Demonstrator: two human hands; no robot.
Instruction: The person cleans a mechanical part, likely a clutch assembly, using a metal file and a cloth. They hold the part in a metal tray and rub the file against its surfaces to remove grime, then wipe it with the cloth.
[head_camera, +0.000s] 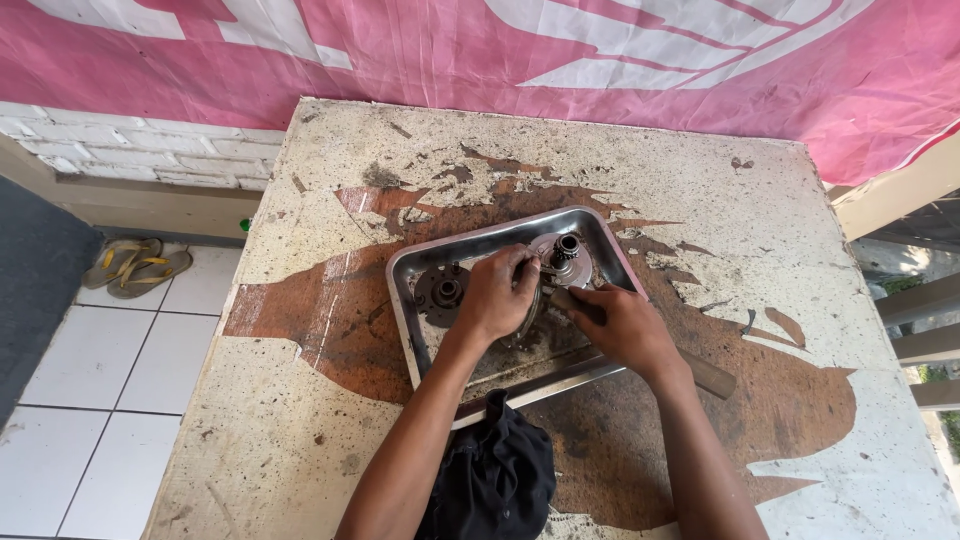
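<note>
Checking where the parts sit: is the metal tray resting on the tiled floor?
No, the metal tray sits on the worn table, above the tiled floor.

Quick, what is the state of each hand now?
Left hand: closed on the round metal part in the tray.
Right hand: closed on a tool handle.

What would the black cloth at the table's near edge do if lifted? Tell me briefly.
The black cloth lies crumpled in soft folds, so it would probably sag limply. It looks light for its size. Lying partly over the metal tray's rim, it might drag against it.
</note>
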